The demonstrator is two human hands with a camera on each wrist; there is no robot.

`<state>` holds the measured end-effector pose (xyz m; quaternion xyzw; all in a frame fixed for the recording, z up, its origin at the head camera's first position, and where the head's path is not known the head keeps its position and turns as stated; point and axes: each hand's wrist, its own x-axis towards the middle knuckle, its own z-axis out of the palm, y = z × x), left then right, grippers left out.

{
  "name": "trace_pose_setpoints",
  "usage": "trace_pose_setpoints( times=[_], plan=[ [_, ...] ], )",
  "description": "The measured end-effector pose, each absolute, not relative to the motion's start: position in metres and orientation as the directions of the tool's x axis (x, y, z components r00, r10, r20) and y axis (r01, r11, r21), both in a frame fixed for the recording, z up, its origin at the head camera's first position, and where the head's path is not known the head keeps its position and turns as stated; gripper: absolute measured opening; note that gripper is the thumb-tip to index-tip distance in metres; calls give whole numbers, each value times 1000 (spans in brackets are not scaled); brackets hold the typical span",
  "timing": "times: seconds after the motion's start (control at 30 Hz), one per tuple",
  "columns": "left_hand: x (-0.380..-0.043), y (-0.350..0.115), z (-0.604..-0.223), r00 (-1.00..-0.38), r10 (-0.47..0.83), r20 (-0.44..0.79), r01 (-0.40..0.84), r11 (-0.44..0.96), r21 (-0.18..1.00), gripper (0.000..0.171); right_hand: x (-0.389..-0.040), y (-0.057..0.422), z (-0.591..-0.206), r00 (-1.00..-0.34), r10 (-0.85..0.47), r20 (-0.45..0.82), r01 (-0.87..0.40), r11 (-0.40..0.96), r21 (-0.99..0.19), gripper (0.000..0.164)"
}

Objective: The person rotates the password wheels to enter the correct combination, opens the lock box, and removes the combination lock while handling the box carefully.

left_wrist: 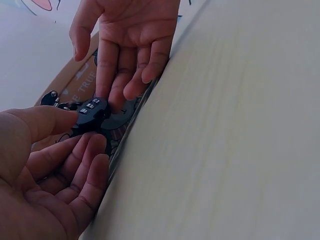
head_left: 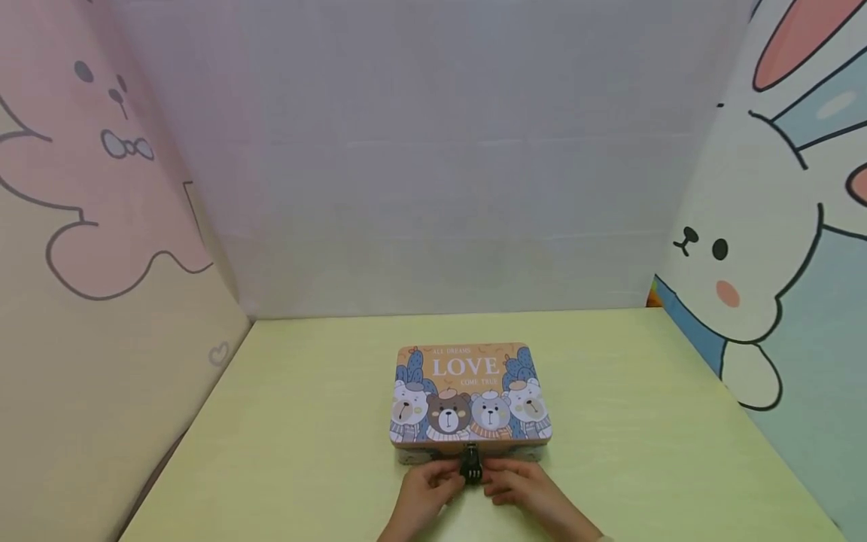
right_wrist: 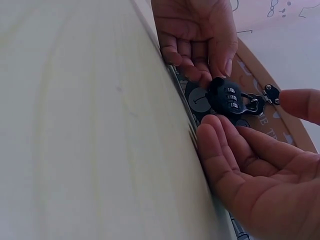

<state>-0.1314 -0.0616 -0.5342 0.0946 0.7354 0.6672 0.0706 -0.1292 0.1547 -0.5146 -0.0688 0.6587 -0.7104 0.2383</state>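
Observation:
A black combination padlock [head_left: 471, 468] with three number dials hangs from the metal clasp [right_wrist: 271, 94] at the front of a tin box [head_left: 474, 447]. The lid carries bears, cacti and the word LOVE. My left hand [head_left: 424, 493] pinches the padlock's side between thumb and fingertips. From the other side my right hand [head_left: 531, 493] reaches in with extended fingers, their tips at the padlock's edge. The right thumb [right_wrist: 301, 105] stands off from the padlock [right_wrist: 228, 98]. In the left wrist view, the dials of the padlock [left_wrist: 92, 113] face up.
The box stands on a pale yellow table [head_left: 305, 421]. A plain light back panel [head_left: 440, 165] rises behind it. Side panels with cartoon animals flank the table, a pink figure on the left and a white rabbit [head_left: 745, 248] on the right.

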Motion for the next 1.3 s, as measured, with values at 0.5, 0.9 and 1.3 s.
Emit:
trace_pose_setpoints(
  times=[0.5,0.9,1.3],
  plan=[
    [-131,-59,-525,-973,219,-71,-69,16,997,19,-137,155,-516,-816,-554,-163,324,-205,-924,34],
    [-134,-50,-522,-964,229,-137,-161,-87,983,24,-136,155,-514,-807,-571,-147,358,-277,-892,21],
    [-130,-46,-528,-965,220,-145,-165,-77,983,22,-133,152,-514,-820,-537,-200,363,-217,-906,13]
  ],
)
